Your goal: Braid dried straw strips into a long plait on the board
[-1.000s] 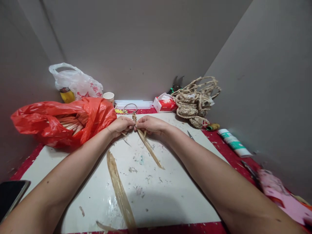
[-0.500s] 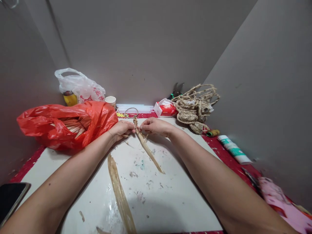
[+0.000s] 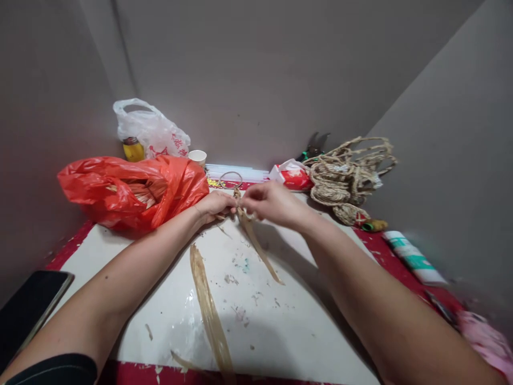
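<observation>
My left hand (image 3: 215,206) and my right hand (image 3: 271,203) meet at the far middle of a white board (image 3: 280,321), both pinched on a thin plait of dried straw (image 3: 256,243). The plaited end rises between the fingertips, and loose tan strands trail toward me across the board. A second, wider straw strip (image 3: 208,310) lies flat on the board below my left forearm, untouched.
A red plastic bag of straw (image 3: 132,187) lies at the left, with a white bag (image 3: 152,133), a yellow jar and a paper cup (image 3: 197,157) behind. Coiled straw rope (image 3: 344,176), a red tissue pack (image 3: 294,176), pliers and a tube (image 3: 414,256) sit right. A dark phone (image 3: 28,310) lies near left.
My right hand has lifted slightly off the board while still pinching the plait. The camera has shifted, so everything sits further right in view.
</observation>
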Action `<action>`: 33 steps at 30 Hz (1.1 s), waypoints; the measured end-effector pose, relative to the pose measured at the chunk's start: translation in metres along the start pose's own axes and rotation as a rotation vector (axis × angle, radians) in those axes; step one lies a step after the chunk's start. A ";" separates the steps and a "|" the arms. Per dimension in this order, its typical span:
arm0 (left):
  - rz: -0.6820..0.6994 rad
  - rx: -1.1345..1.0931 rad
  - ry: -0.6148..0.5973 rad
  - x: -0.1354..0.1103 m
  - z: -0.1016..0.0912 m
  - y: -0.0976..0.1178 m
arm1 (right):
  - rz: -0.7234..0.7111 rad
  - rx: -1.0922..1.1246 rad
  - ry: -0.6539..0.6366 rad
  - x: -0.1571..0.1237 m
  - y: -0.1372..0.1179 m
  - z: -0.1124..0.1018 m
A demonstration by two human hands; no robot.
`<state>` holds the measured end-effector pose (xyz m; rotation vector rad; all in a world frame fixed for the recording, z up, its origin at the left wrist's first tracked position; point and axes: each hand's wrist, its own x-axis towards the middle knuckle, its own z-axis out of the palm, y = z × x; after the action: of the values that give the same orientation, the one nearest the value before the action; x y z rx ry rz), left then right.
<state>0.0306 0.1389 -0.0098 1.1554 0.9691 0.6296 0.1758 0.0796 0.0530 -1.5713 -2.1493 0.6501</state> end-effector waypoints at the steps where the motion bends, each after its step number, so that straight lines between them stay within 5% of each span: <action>1: 0.004 -0.003 0.007 0.000 0.001 0.000 | -0.053 0.028 -0.158 -0.007 -0.014 0.012; 3: 0.003 -0.010 0.026 -0.002 0.002 0.000 | -0.117 -0.074 -0.341 -0.020 -0.037 0.039; 9: -0.013 0.008 0.024 -0.006 0.004 0.005 | -0.248 -0.161 -0.334 -0.033 -0.047 0.092; 18: -0.033 0.017 0.062 -0.008 0.006 0.004 | -0.162 -0.013 -0.291 -0.025 -0.040 0.058; 26: 0.007 0.031 0.030 -0.004 0.003 -0.001 | -0.284 -0.054 -0.435 -0.039 -0.052 0.080; 33: 0.029 0.017 0.052 -0.004 0.001 -0.002 | -0.042 0.545 -0.402 -0.009 -0.020 0.020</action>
<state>0.0291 0.1342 -0.0102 1.1747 1.0055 0.6787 0.1517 0.0630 0.0482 -1.1655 -2.0038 1.4917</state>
